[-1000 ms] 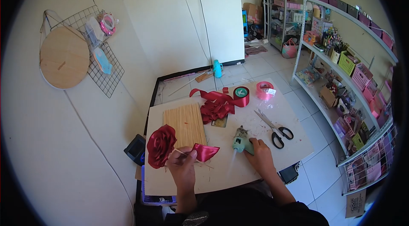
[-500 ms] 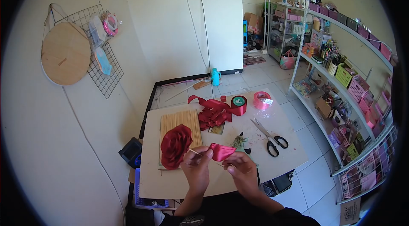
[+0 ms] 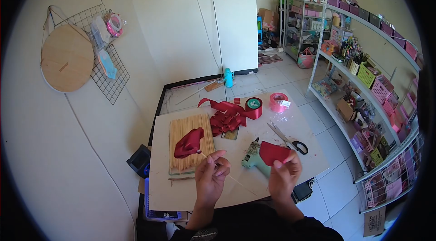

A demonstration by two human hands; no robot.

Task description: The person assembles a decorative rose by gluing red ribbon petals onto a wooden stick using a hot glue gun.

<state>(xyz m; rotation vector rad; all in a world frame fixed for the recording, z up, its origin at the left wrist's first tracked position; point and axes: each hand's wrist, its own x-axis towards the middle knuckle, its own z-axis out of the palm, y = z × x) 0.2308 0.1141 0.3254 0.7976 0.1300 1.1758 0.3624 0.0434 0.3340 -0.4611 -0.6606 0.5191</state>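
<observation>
A dark red ribbon flower point(image 3: 189, 143) on a thin wooden stick point(image 3: 240, 184) is held by my left hand point(image 3: 210, 175), its fingers pinching the stick just below the bloom. The flower hangs over a flat bundle of wooden sticks point(image 3: 181, 125). My right hand point(image 3: 284, 175) pinches a separate red ribbon petal point(image 3: 273, 154) at its lower right edge. Beside and partly behind that petal lies a pale green glue gun point(image 3: 257, 161). Black-handled scissors point(image 3: 284, 135) rest behind the petal, one handle loop hidden.
Cut red ribbon pieces point(image 3: 225, 122) lie mid-table near a red ribbon roll point(image 3: 254, 107). A pink ribbon roll point(image 3: 278, 101) sits at the white table's point(image 3: 313, 159) back. Shelves point(image 3: 363, 91) with baskets stand to the right, and a turquoise bottle point(image 3: 228, 77) is on the floor.
My hands have moved apart. The petal has gone right with my right hand and now shows its darker face. The flower has turned sideways, and the glue gun is less covered.
</observation>
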